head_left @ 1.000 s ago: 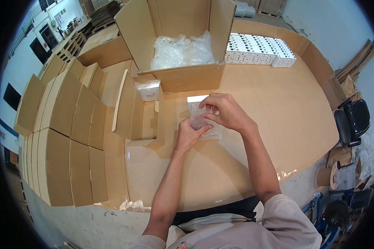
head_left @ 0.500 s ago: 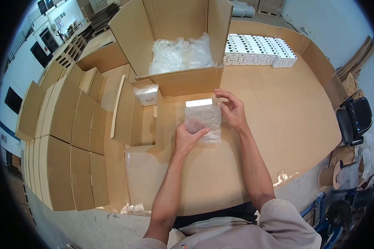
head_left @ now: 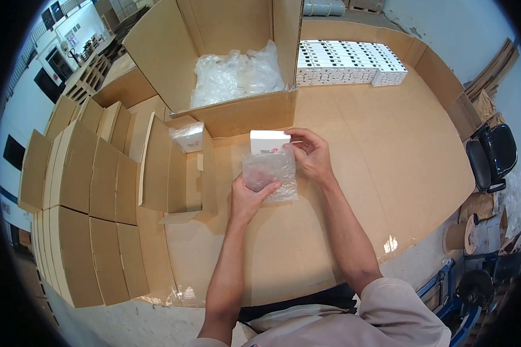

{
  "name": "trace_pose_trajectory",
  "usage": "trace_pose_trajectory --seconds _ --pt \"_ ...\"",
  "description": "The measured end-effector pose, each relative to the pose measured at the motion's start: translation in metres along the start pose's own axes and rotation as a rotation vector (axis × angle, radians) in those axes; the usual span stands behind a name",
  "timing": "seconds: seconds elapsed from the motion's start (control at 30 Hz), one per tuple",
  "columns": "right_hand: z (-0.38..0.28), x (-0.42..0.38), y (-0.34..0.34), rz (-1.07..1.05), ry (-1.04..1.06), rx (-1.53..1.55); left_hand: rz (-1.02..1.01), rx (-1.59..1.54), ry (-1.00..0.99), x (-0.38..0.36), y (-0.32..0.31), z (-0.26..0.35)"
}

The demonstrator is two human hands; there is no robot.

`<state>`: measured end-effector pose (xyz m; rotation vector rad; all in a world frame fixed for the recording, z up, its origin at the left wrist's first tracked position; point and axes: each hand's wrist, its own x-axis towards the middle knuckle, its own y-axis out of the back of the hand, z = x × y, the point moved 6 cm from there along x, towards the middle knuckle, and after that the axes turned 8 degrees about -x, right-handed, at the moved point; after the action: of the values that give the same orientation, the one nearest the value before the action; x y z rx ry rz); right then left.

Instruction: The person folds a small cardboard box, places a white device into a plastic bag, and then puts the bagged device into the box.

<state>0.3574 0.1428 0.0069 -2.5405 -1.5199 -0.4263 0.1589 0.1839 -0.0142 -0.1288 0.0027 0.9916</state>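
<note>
A small white box [head_left: 267,141] with printing on its face stands partly out of a clear bubble-wrap bag [head_left: 272,168]. My left hand [head_left: 250,199] is closed on the bag's left side, its thumb lying across the front. At the upper right corner of the white box, my right hand [head_left: 311,157] pinches the edge between thumb and fingers. The lower part of the box is covered by the bag. To the left, an open brown carton [head_left: 185,182] contains a wrapped white box [head_left: 189,139] at its far end.
A large open cardboard box [head_left: 243,115] full of clear bags [head_left: 237,75] stands behind my hands. White printed boxes [head_left: 350,63] are lined up at the back right. Brown cartons [head_left: 78,168] are stacked on the left. Cardboard walls [head_left: 440,81] edge the table's far right.
My right hand has closed in from beside the white box onto its upper right corner. More of the box now shows above the bag. The whole view has shifted slightly.
</note>
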Motion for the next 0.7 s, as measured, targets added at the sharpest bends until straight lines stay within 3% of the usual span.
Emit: trace_pose_trajectory --seconds 0.27,0.37,0.7 --pt "-0.041 -0.005 0.027 0.252 0.135 0.249 0.011 0.007 0.022 -0.004 -0.003 0.006" --pt "-0.041 -0.006 0.025 0.253 0.106 0.366 0.007 -0.04 0.027 -0.004 -0.004 0.002" --pt "-0.035 -0.01 0.014 0.137 0.089 0.304 0.037 0.008 0.013 -0.002 -0.002 0.004"
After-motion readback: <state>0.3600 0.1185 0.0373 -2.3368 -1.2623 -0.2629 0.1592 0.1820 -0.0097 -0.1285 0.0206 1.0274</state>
